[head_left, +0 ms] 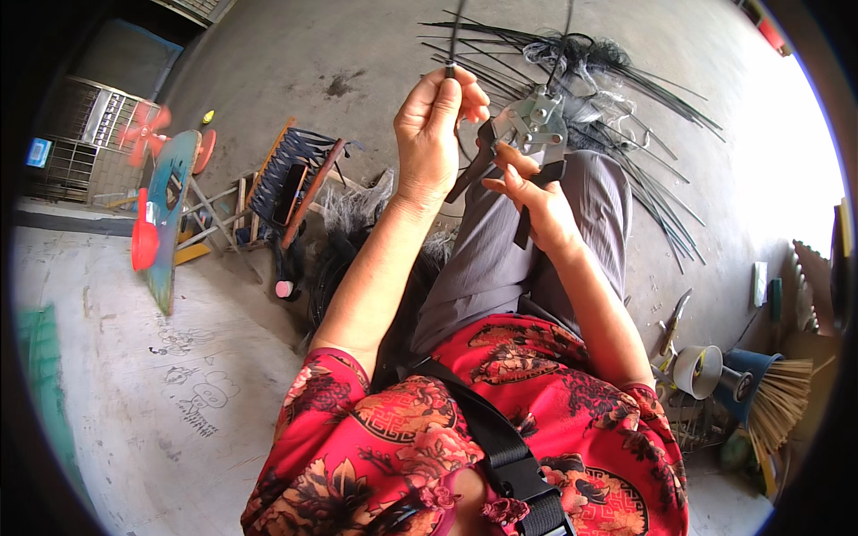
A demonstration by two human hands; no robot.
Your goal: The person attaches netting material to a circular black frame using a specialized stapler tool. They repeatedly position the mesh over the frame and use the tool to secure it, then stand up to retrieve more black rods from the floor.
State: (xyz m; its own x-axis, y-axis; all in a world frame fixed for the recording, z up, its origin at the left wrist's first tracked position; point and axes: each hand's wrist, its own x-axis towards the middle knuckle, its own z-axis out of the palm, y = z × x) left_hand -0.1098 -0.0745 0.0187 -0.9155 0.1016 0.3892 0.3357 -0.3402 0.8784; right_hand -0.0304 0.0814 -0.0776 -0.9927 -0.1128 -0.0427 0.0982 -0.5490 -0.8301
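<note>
My left hand (431, 134) is closed with thumb and fingers pinched on a thin black cable (456, 31), which runs up out of the picture's top edge. Against my right hand (543, 213) rests a plier-like hand tool (541, 116) with a grey metal head, pivots and dark handles, its grip wrapped by my fingers. From that tool's head another dark strand (563, 49) rises to the upper edge. The tool's jaws are too small to read, so what they grip I cannot tell. Both hands are above my grey trousers (500, 241).
Bundles of black strands (661, 94) lie on the concrete floor ahead. To the left stand a small wooden-framed chair (290, 183) with woven dark straps and a blue-green board (170, 223) beside a red fan (145, 132). At right are a knife (677, 322) and a blue bucket (749, 380) of thin sticks.
</note>
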